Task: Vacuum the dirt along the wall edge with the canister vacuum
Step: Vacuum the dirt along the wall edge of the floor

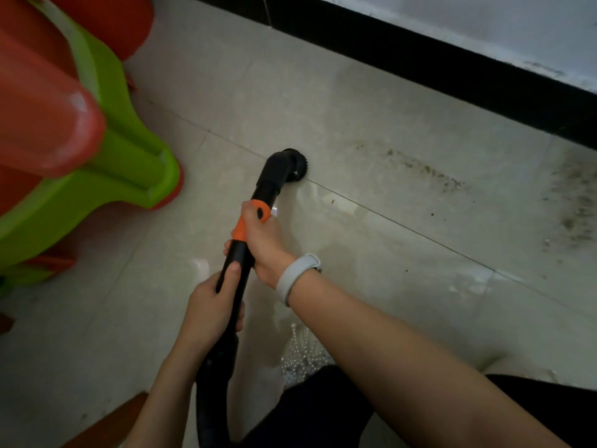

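Observation:
A black vacuum wand with an orange collar slants up the middle of the view. Its round brush head touches the pale floor tile on a grout line. My right hand, with a white band on the wrist, grips the wand at the orange collar. My left hand grips the black tube just below it. Dark dirt lies scattered on the tile to the right of the brush, with a second patch at the far right. The black baseboard runs diagonally across the top.
A stack of green and orange plastic stools fills the left side, close to the wand. A white beaded shoe shows beneath my right forearm. A brown wooden edge sits at the bottom left.

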The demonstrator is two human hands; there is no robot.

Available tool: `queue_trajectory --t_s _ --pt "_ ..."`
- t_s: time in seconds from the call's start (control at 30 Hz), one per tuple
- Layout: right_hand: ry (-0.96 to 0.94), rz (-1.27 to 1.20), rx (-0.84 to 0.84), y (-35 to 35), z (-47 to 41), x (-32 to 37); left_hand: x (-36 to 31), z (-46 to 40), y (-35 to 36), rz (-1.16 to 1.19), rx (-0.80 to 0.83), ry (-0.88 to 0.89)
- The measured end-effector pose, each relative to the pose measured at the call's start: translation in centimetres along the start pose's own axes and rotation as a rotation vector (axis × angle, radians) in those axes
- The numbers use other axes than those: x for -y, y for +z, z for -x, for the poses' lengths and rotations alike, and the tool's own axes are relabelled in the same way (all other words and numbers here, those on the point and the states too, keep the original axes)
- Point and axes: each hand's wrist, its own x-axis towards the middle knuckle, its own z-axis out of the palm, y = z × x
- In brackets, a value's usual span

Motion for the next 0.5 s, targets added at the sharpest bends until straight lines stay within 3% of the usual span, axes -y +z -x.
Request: queue_trajectory --t_s 0.17,0.37,0.5 --pt "-0.013 0.015 -0.005 -0.5 -0.4 0.8 -0.5 -0.6 0.4 -0.026 0.021 0.04" --pt "-0.1 -0.071 -0.162 -3.4 -1.0 6.3 -5.1 -3.7 3.6 0.027 0.12 0.095" --pt "-0.099 -0.061 -0.192 -4.5 -0.6 6.1 -4.8 -3.2 4.6 0.054 0.155 0.089"
